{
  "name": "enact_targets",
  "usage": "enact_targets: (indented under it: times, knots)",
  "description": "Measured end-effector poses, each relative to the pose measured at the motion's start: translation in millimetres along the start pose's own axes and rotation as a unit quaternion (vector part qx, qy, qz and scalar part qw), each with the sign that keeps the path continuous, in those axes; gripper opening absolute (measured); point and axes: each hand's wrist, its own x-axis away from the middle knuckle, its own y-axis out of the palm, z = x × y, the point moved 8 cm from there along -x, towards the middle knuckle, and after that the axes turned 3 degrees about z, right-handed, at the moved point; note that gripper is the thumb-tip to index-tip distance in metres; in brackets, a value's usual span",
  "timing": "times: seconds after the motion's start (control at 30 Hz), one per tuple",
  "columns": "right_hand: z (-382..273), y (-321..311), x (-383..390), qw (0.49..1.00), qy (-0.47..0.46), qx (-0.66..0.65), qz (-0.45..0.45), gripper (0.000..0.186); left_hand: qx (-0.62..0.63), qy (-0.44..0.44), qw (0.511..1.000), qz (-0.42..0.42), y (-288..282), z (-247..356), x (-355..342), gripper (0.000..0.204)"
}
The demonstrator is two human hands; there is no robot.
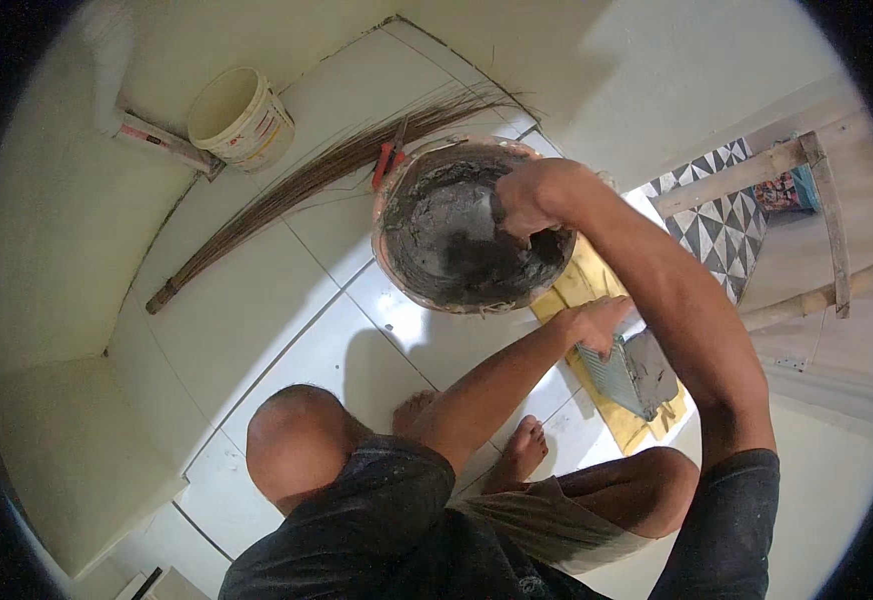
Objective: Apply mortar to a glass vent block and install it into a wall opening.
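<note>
A round tub (389, 255) holds wet grey mortar (442, 235), smeared high on its inner walls. My right hand (532, 205) reaches over the tub's right side, its fingers curled down at the mortar. A smooth, paler grey patch lies beside those fingers; whatever they grip is too hard to make out. Below and to the right, my left hand (599, 325) is closed on the upper end of a ribbed, greenish glass block (617, 380). Grey mortar (652, 372) coats one side of that block. The block rests tilted on a yellow sheet (612, 415).
A stick broom (287, 195) lies across the white floor tiles, with red-handled pliers (387, 162) by the tub. A white bucket (242, 120) stands against the far left wall. At right, a wooden frame (827, 220) stands near a patterned floor. My bare feet (525, 455) are close by.
</note>
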Motion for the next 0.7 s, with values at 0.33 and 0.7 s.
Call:
enact_targets:
  times: [0.33,0.7]
  knots:
    - [64.0,30.1,108.7,0.905,0.068,-0.420,-0.010,0.018,0.111,0.027,0.991,0.073,-12.2,-2.3,12.9,0.113]
    - [56.8,169.3,396.6,0.831,0.262,-0.400,0.284,0.026,0.079,-0.038,0.996,-0.024,-20.0,-12.2,13.3,0.109]
